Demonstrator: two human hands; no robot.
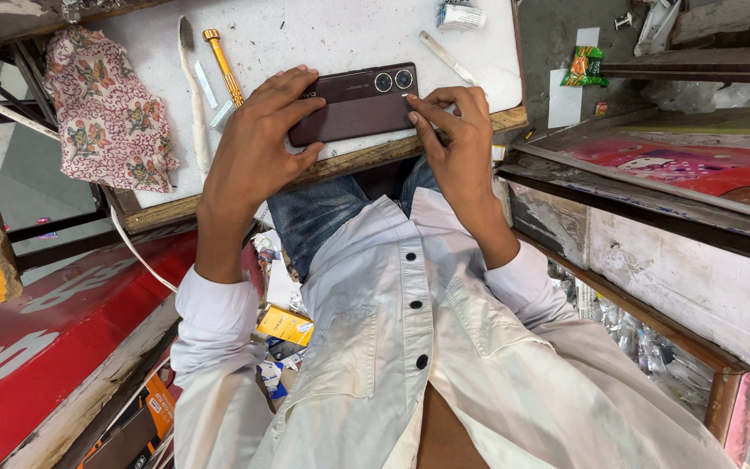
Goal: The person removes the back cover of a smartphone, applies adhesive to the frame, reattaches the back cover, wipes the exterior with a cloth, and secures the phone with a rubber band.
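- Head view: my left hand [258, 143] lies over the near left end of a dark maroon phone [353, 102], which rests back side up on the white bench [323, 35] close to its front edge. My fingers [284, 87] are spread across the phone's top and my thumb hooks under its near edge, so I grip it flat against the bench.
- My right hand [457, 130] sits at the phone's right end, just below the two round camera lenses [392, 81]. The forefinger and thumb are pressed together at the phone's corner edge; I cannot tell whether something small is pinched between them.
- To the left of the phone, a gold-handled screwdriver [223, 65] lies slantwise, with a white brush [194, 95] beside it and a floral cloth [106, 108] hanging over the bench's left corner.
- A thin white stick [446, 57] lies beyond my right hand, and a small crumpled packet [460, 16] sits at the far edge.
- Off the bench on the right, a green wrapper [585, 66] rests on a grey surface.
- My left hand hides the phone's left end; my white shirt [410, 347] fills the lower view.
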